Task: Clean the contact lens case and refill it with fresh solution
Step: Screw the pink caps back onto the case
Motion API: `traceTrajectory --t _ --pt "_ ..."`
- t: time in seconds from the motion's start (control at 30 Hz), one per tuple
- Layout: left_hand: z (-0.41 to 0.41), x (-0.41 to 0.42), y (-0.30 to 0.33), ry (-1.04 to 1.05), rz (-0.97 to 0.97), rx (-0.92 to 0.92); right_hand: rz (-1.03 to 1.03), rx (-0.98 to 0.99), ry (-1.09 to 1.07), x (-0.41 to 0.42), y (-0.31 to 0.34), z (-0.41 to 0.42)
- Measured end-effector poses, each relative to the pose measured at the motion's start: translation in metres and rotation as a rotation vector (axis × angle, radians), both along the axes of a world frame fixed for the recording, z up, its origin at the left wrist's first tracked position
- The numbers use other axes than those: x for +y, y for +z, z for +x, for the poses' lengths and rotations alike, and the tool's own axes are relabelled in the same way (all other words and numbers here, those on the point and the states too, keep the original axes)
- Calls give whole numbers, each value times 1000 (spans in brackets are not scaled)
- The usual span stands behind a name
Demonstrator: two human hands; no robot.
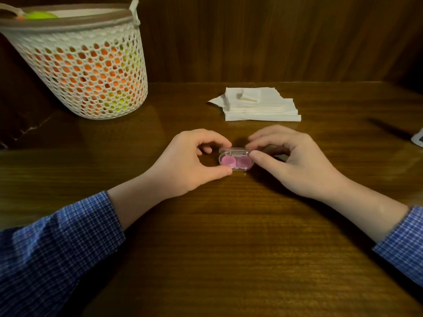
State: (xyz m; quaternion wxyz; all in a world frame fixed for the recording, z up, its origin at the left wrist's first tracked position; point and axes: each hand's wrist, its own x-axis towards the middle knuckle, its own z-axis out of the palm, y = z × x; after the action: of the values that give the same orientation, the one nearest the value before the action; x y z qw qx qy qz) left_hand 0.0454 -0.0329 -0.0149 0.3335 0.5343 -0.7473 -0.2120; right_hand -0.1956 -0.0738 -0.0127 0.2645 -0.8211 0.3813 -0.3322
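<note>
Resting on a dark brown wooden table (229, 236), a small clear plastic contact lens case (235, 160) with two round pink caps (235, 162) sat at the scene's centre, its transparent lid raised at the far edge. The person's left hand (190, 165) pinched the case's left end between curled thumb and fingers, while the right hand (295, 161) gripped the right end, thumb at the near corner and fingers curled over the lid. Blue checked shirt sleeves (57, 243) covered both forearms near the camera. Beyond the case lay a stack of white paper napkins (261, 106). At far left stood a white perforated plastic basket (84, 65), orange and yellow-green contents showing through its holes.
</note>
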Motion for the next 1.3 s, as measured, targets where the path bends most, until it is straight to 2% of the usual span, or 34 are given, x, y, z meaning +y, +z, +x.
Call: traceTrajectory --t 0.13,0.4,1.3 --pt "1 3 0 -44 -78 0 -7 67 33 1 -1 -2" --pt "0 2 1 -43 -92 7 -9 111 25 2 -1 -1" --pt "-10 -3 -2 19 -26 33 -79 149 -19 -3 -6 -3"
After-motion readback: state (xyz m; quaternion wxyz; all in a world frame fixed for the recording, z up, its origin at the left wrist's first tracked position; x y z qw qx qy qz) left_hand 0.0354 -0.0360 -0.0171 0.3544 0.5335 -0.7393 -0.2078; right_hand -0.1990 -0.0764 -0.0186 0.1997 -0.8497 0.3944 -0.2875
